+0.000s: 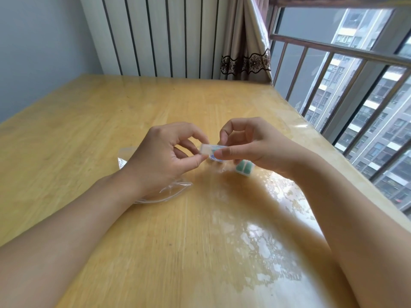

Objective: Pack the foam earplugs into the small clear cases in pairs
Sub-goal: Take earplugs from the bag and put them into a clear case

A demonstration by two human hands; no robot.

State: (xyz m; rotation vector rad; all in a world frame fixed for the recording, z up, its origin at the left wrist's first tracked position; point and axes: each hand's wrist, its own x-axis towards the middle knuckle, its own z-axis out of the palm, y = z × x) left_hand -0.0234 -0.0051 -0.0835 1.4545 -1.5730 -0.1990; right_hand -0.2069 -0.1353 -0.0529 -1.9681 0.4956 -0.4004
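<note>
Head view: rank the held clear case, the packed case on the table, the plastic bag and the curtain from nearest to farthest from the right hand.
1. Held clear case, pinched in its fingers.
2. Packed case, just beneath the right hand.
3. Plastic bag, under the left wrist.
4. Curtain, beyond the table's far edge.

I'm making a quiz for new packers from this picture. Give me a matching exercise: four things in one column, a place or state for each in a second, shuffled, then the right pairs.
Things
1. clear case
2. filled case
3. plastic bag
4. curtain

Places or states
A. lies on the table, partly under the left wrist
B. hangs at the window beyond the table's far edge
C. held above the table between the left hand and the right hand
D. rests on the table beneath the right hand, two green earplugs side by side inside

Pairs: 1-C, 2-D, 3-A, 4-B
</note>
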